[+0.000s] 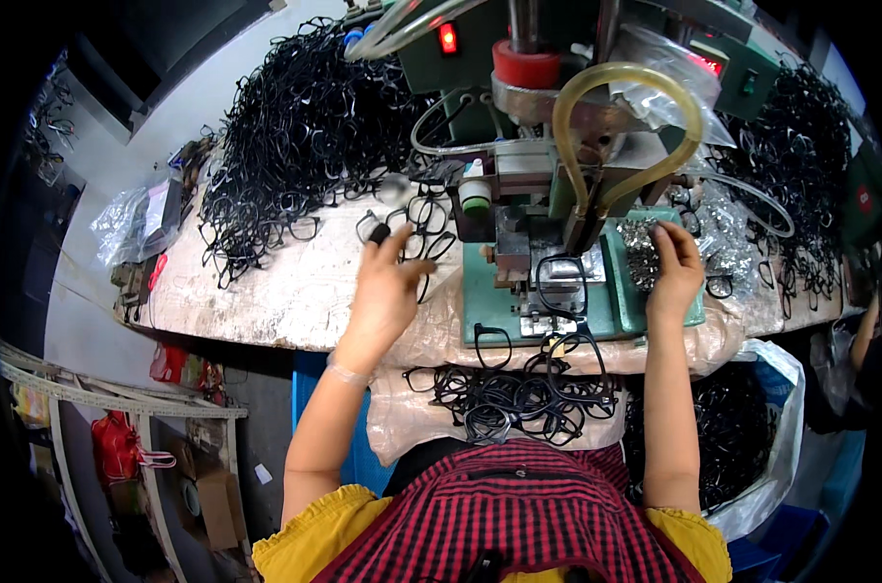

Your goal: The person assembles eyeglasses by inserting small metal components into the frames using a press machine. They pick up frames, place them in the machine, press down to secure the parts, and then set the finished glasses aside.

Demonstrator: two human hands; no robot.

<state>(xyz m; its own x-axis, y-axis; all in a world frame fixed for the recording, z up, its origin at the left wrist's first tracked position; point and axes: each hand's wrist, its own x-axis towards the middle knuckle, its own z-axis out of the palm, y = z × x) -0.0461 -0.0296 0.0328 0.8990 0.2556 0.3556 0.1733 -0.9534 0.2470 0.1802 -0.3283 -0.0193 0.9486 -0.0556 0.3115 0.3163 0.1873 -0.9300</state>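
Note:
My left hand (386, 291) reaches over the table with its fingers spread, holding nothing; a black cover sits on one fingertip. Just beyond its fingers lie several loose black eyeglass frames (429, 216). My right hand (676, 270) is at a heap of small shiny metal parts (641, 255) on the green machine base (611, 291). Its fingers are curled together, and whatever they pinch is too small to make out. Between my hands, a black eyeglass frame (540, 282) rests in the metal fixture (563, 269) under the press head.
The green press (528, 92) carries a looped yellowish hose (695, 107). A big pile of black frames (305, 126) covers the back left, another pile (800, 146) the right. More frames (504, 398) lie on my lap cloth. A white sack (786, 428) of black frames stands at my right.

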